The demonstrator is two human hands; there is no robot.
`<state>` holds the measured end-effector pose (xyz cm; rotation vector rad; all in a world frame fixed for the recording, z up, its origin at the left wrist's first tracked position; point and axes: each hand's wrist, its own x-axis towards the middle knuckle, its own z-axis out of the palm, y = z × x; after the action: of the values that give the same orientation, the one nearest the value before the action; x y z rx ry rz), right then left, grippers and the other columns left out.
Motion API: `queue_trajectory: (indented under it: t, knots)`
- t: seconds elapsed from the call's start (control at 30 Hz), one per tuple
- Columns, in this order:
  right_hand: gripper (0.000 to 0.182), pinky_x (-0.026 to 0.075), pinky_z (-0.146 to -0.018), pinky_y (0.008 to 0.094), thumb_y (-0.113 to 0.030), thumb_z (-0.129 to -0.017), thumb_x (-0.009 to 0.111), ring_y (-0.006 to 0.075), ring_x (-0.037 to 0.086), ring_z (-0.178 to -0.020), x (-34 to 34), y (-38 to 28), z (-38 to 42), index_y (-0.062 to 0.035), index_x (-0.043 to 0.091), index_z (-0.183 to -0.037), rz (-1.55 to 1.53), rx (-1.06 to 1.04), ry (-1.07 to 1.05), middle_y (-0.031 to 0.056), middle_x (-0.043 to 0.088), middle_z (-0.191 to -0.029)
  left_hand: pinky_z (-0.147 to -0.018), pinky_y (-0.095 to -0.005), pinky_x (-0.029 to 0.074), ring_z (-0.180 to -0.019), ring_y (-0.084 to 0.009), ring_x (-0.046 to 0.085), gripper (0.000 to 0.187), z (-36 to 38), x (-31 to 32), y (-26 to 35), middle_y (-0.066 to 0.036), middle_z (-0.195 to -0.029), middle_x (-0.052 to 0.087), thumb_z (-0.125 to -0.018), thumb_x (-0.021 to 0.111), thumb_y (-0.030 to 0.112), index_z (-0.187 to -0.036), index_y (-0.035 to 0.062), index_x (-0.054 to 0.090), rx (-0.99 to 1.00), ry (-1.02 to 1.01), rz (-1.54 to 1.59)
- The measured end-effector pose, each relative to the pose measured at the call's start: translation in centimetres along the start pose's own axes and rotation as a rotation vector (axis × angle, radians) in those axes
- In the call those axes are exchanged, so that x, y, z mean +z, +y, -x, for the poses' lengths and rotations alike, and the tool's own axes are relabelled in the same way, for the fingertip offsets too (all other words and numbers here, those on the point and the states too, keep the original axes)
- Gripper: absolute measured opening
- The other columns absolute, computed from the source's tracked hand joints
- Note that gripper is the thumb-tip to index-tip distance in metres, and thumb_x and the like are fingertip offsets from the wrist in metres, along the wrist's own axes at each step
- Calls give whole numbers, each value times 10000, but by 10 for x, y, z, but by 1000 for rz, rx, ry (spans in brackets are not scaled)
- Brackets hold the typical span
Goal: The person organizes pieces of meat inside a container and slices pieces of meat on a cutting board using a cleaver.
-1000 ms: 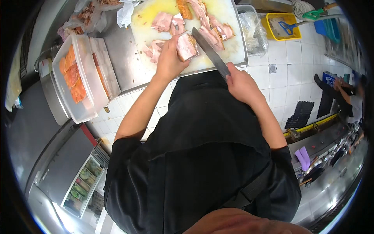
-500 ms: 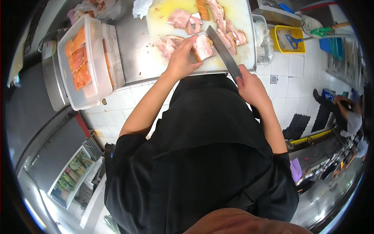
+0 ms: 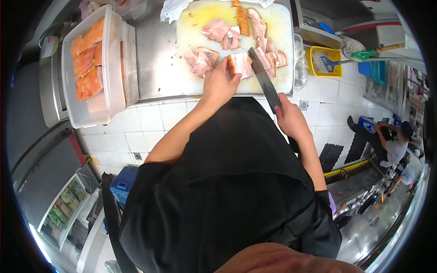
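My left hand grips a block of roast pork belly from its left side, fingers behind it and thumb along the near edge. In my right hand is a cleaver-like kitchen knife, fingers closed round its handle. The blade slants up and left, its edge right at the block's right end. Under them lies a white cutting board with yellowish grease. Several cut pork pieces lie about on it, with more slices left of my hand and a long strip farther back.
Left of the board on the steel counter, a clear plastic tub holds orange-brown pork slabs. White plastic lies at the board's back left corner. Right are a plastic bag and a yellow bucket. Another person sits far right.
The view has tipped, so board, meat and hands sit lower in it. Both hands keep their grips, and the knife stays at the block's right end.
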<state>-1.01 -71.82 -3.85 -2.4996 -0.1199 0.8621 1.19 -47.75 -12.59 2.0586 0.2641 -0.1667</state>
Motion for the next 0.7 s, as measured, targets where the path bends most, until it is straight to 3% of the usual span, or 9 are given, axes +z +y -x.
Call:
queue_trajectory:
  t: [0.1, 0.17, 0.2, 0.27, 0.3, 0.4, 0.57, 0.7]
  knots:
    - [327, 475, -761, 571, -116, -947, 570, 525, 624, -868, -4, -4, 0, -20, 493, -1250, -12, 45, -46, 338, 651, -869, -926, -444, 529, -1056, -408, 678, 640, 3, -2, 4, -296, -1102, 687, -841, 757, 237, -1323, -110, 518, 8, -38, -130]
    - [325, 475, -760, 573, -118, -946, 570, 527, 623, -865, -3, -3, 0, -22, 490, -1246, -23, 54, -48, 338, 651, -866, -1003, -399, 524, -1193, -363, 635, 747, 1, -5, 3, -292, -1257, 631, -854, 764, 173, -1439, -104, 391, -24, -100, -21]
    - [323, 475, -759, 575, -119, -945, 570, 528, 622, -861, -2, -2, 0, -24, 487, -1242, -25, 58, -59, 338, 651, -863, -1003, -399, 524, -1193, -363, 635, 747, 1, -9, 11, -292, -1257, 631, -854, 764, 173, -1439, -104, 391, -14, -115, -31]
    - [290, 481, -749, 586, -115, -939, 561, 516, 629, -832, 1, 1, 1, -35, 486, -1208, -42, 40, -23, 317, 653, -830, -1086, -427, 449, -1316, -377, 532, 881, 3, -21, 32, -312, -1395, 520, -823, 795, 200, -1500, -66, 298, 25, -75, -243]
    - [257, 487, -738, 598, -111, -934, 553, 504, 636, -803, 3, 2, 2, -47, 484, -1173, -41, 13, 1, 295, 655, -797, -1146, -441, 372, -1416, -378, 403, 995, -3, -23, 29, -301, -1511, 384, -783, 826, 194, -1539, -29, 219, 254, -92, -311]
    - [258, 493, -727, 596, -103, -926, 558, 489, 643, -792, 7, 8, 2, -44, 481, -1164, -37, -37, 31, 282, 660, -792, -1147, -427, 370, -1424, -379, 377, 990, -17, -22, 32, -278, -1517, 370, -744, 855, 187, -1518, -29, 276, 374, -283, -431]
    - [272, 503, -707, 586, -105, -920, 562, 471, 653, -784, 11, 18, 2, -36, 471, -1167, -95, -56, 33, 269, 663, -778, -1062, -409, 437, -1242, -384, 522, 910, -17, -6, 20, -250, -1332, 523, -700, 890, 206, -1428, -47, 405, 271, -150, -533]
    - [243, 514, -680, 568, -98, -920, 542, 458, 659, -752, 14, 21, 2, -24, 470, -1140, -145, -76, 46, 250, 666, -757, -1063, -432, 440, -1258, -406, 506, 917, -17, -4, 28, -268, -1357, 493, -700, 879, 219, -1407, -98, 387, 201, -190, -605]
